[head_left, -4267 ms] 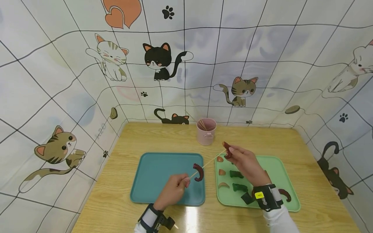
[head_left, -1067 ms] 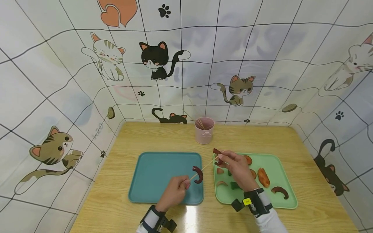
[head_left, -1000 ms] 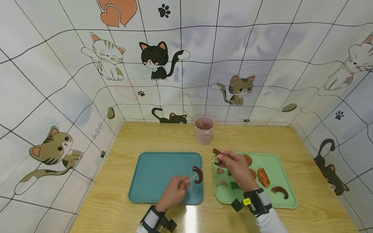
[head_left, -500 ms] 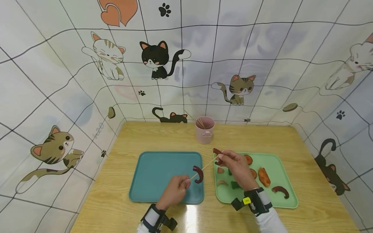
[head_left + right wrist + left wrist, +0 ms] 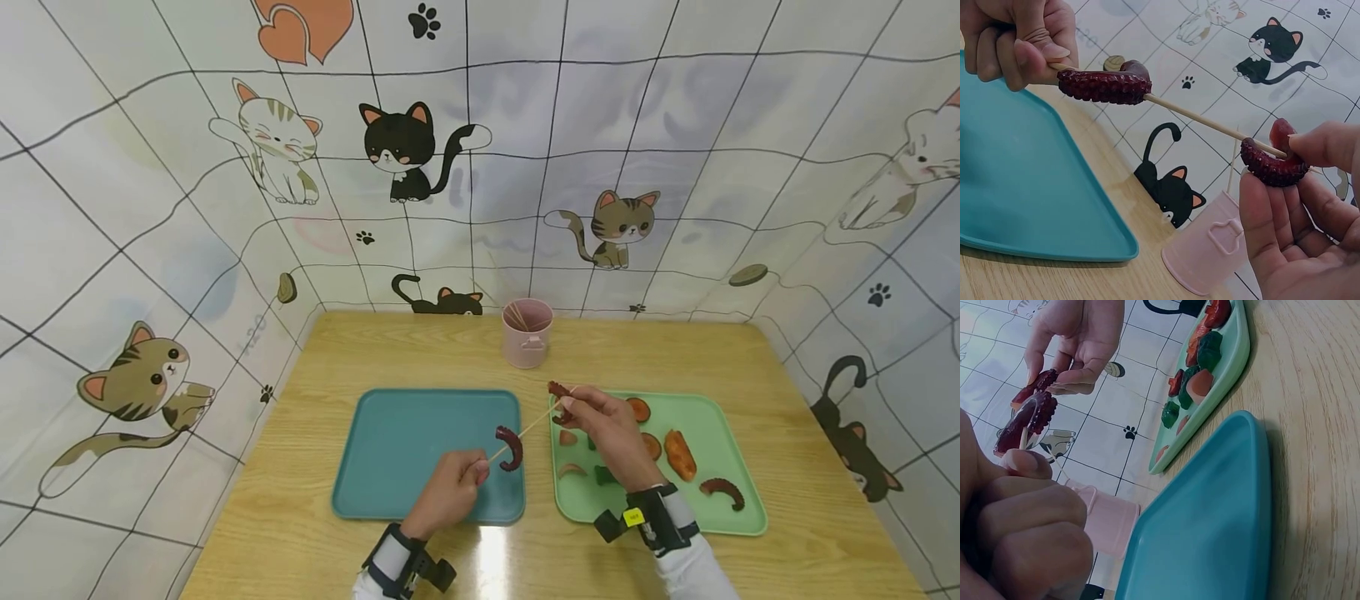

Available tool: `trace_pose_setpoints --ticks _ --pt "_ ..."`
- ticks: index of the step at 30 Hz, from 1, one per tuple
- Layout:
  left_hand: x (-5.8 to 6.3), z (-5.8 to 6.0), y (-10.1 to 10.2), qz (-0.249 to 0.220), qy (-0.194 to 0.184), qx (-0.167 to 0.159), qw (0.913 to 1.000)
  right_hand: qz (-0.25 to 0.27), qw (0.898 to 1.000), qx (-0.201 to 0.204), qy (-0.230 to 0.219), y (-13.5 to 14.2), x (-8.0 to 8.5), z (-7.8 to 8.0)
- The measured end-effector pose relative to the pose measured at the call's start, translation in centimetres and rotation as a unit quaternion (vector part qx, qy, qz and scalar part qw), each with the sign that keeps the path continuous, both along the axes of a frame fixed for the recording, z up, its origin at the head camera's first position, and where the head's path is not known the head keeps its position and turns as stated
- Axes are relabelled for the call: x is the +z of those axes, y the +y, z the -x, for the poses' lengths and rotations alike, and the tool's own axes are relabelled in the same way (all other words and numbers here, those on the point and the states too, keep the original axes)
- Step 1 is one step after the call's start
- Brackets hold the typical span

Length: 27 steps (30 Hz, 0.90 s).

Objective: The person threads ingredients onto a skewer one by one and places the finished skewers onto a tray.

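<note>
My left hand (image 5: 446, 492) grips the lower end of a thin wooden skewer (image 5: 1194, 117) over the blue tray (image 5: 412, 450). Threaded on it close to those fingers is a dark red, suckered octopus tentacle (image 5: 1107, 86). Toward the other end, my right hand (image 5: 615, 437) pinches a second tentacle (image 5: 1275, 170) between thumb and fingers. The skewer runs into this piece, and its tip shows on the far side in the right wrist view. Both tentacles are held in the air, the right hand above the left part of the green tray (image 5: 716, 421).
On the green tray lie a third tentacle (image 5: 723, 492), an orange-brown piece (image 5: 679, 456), round orange slices (image 5: 638, 409) and green chunks (image 5: 604, 476), partly hidden by my right arm. A pink bucket (image 5: 527, 346) with several skewers stands behind the trays, before a cat-patterned cloth wall.
Since the oldest frame, my right hand has come left and the second tentacle has slid from the skewer's tip farther down its shaft. Over the last second both hands stay nearly still.
</note>
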State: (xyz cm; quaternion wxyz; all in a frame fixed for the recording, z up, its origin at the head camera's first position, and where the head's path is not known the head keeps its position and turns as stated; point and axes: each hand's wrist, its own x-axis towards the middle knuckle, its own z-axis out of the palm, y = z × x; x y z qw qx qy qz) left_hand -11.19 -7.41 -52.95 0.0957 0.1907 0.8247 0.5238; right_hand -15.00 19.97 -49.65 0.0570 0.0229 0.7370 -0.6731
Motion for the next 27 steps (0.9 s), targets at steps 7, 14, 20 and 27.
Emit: trace_pose_setpoints --ticks 7,14,20,27 --pt "-0.1 -0.1 -0.1 -0.003 0.001 0.0 1.0 0.009 1.0 -0.005 -0.013 -0.2 -0.1 -0.1" --pt "-0.2 -0.1 -0.4 0.002 0.001 -0.005 1.0 0.001 1.0 0.009 -0.006 -0.2 -0.2 -0.1" --pt "-0.1 -0.1 -0.4 0.008 -0.004 -0.002 1.0 0.005 1.0 0.023 0.001 -0.7 -0.4 -0.2" --pt "0.2 0.1 0.4 0.01 0.016 0.001 0.9998 -0.003 1.0 0.02 0.004 -2.0 -0.4 -0.4"
